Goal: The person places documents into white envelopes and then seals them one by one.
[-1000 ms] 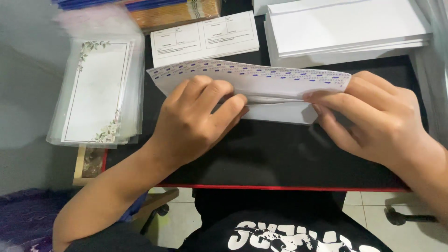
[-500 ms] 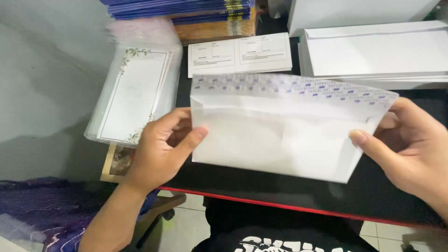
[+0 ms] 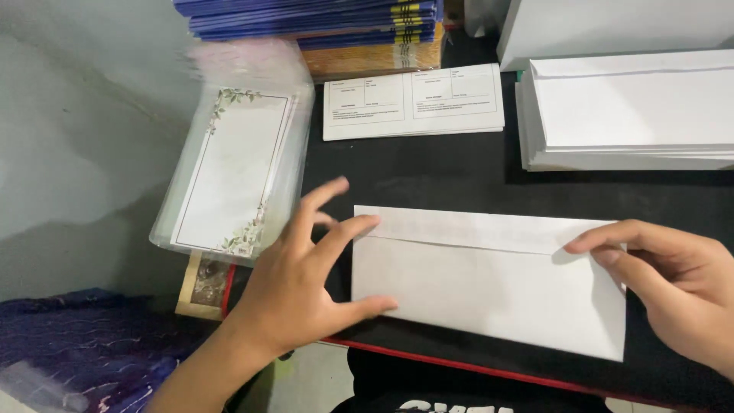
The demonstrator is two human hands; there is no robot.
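Note:
A long white envelope (image 3: 489, 279) lies flat on the black desk (image 3: 459, 172), its flap folded down along the top edge. My left hand (image 3: 306, 287) rests at its left end, fingers spread, with fingertips on the flap's corner and the lower left edge. At the right end, my right hand (image 3: 669, 287) presses an index finger on the flap and holds that side down.
A stack of white envelopes (image 3: 634, 111) sits at the back right. White printed label sheets (image 3: 413, 99) lie behind the envelope. Floral-bordered cards in clear sleeves (image 3: 237, 172) lie at the left, with blue and yellow booklets (image 3: 321, 19) stacked behind. The desk's red front edge (image 3: 474, 367) runs near me.
The envelope, held up with its flap open half a second ago, now lies flat on the desk with the flap folded shut. Both hands went from gripping its ends to pressing on it.

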